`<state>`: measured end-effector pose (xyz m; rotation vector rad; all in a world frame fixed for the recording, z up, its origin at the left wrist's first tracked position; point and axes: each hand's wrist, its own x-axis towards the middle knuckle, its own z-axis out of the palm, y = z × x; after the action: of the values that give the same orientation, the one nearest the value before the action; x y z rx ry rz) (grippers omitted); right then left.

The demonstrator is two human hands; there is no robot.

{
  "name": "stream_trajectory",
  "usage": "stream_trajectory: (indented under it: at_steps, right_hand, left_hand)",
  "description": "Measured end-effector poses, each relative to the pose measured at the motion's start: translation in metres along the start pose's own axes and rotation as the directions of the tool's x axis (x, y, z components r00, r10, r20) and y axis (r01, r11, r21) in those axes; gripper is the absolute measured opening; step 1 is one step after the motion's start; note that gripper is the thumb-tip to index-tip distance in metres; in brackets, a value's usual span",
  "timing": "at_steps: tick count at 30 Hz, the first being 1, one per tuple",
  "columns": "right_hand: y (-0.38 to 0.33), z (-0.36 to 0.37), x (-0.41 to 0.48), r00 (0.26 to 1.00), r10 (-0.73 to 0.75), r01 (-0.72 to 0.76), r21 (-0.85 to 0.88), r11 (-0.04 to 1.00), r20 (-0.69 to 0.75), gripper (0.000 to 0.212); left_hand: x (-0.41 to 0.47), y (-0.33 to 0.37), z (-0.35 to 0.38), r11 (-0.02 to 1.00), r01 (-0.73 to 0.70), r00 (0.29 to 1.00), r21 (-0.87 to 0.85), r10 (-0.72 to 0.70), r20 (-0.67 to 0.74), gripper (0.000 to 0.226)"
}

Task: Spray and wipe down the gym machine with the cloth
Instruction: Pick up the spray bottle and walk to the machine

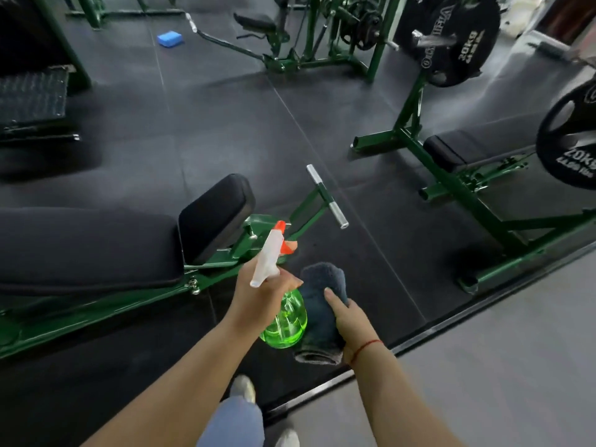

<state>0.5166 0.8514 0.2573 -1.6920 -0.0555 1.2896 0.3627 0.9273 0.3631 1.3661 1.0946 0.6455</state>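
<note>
Gripping the green spray bottle (285, 324) by its neck, the left hand (254, 295) points the nozzle toward the green gym machine (213, 217), which stands on the black floor mat (371, 269) near its front edge; the right hand (350, 317) clutches the dark folded cloth (319, 301) just beside the bottle.

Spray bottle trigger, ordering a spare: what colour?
Orange spray bottle trigger; head view shows it best.

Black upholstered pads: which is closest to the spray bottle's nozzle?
The small tilted black pad, right beside the green plastic spray bottle in the left hand. The long flat pad lies further left; the bench pad sits far right.
</note>
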Motion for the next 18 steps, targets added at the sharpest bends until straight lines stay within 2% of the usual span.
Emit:
stream_trajectory:
  at_steps: [5, 7, 12, 16, 18]
  right_hand:
    - [-0.040, -0.019, 0.057, 0.987, -0.018, 0.035, 0.104, 0.994, -0.158, 0.037]
    - [-0.061, -0.022, 0.083, 0.978, -0.048, 0.071, 0.104, 0.992, -0.204, 0.033]
    - [-0.117, -0.018, 0.164, 0.929, -0.068, 0.123, 0.128, 0.984, -0.363, 0.028]
    - [-0.152, -0.014, 0.229, 0.879, -0.084, 0.150, 0.105, 0.983, -0.469, 0.034]
    - [-0.163, -0.015, 0.256, 0.857, -0.123, 0.179, 0.066, 0.982, -0.501, 0.038]
  left_hand:
    - [0.089, -0.013, 0.016, 0.999, 0.041, 0.996, 0.024, -0.043, 0.076, 0.051]
    - [0.128, -0.021, 0.023, 0.996, 0.047, 0.992, 0.080, -0.056, 0.110, 0.054]
    - [0.241, -0.051, 0.037, 0.962, 0.113, 0.961, 0.249, -0.169, 0.218, 0.041]
    - [0.319, -0.070, 0.052, 0.919, 0.142, 0.937, 0.368, -0.244, 0.248, 0.025]
    - [0.349, -0.080, 0.062, 0.906, 0.145, 0.933, 0.397, -0.259, 0.249, 0.026]
